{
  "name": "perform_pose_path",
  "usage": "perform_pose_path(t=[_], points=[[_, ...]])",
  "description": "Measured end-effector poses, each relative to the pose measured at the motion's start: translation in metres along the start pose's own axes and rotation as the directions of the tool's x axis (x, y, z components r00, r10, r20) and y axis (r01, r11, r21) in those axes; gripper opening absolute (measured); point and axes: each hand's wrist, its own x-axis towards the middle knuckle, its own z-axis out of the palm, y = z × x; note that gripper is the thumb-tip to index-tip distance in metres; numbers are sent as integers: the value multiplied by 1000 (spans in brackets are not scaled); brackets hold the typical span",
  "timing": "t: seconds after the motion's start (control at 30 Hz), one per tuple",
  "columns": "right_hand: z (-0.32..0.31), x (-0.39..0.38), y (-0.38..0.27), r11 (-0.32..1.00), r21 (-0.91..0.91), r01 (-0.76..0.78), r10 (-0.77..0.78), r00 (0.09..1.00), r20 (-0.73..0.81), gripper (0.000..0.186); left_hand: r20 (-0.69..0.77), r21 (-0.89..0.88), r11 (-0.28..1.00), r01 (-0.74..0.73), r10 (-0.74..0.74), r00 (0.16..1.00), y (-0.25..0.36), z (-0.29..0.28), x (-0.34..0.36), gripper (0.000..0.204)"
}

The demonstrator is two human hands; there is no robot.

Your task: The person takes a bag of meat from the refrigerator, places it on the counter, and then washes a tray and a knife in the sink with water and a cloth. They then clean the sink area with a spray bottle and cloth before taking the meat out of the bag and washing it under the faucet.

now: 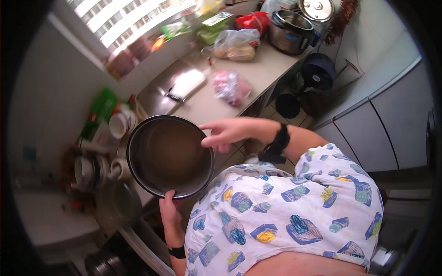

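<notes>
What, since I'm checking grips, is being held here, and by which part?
A pot, by its near rim, in the left hand; whether the right hand grips is unclear.

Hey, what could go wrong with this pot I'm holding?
The pot could slip or tip: the left hand shows only a thumb over its near edge, and the right hand has just its fingers by the right edge. Its far-left side might knock the white bowls, which look close.

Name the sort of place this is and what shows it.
Most likely a home kitchen: a big round pot in front of the person, an electric cooker on the counter, and white bowls on the left.
</notes>
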Motion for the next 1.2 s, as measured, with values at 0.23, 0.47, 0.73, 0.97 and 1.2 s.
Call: perform_pose_path(t=[0.23,0.47,0.73,0.97,1.2], points=[[-208,-79,33,937,215,274,56,489,-870,32,21,-188,982,5,-1,1000,35,37,5,17],[-335,-125,107,930,235,-282,236,-32,-971,85,128,-158,987,-26,46,991,67,51,8,15],[-325,-108,110,879,336,-338,273,-221,-936,42,114,-54,997,-53,59,992,96,63,10,13],[-300,-106,119,784,166,597,282,-104,-954,11,98,-42,998,-40,44,994,116,76,13,10],[-283,-172,54,688,-113,717,-3,-152,-988,19,208,-12,1000,9,-6,978,168,115,45,12]])
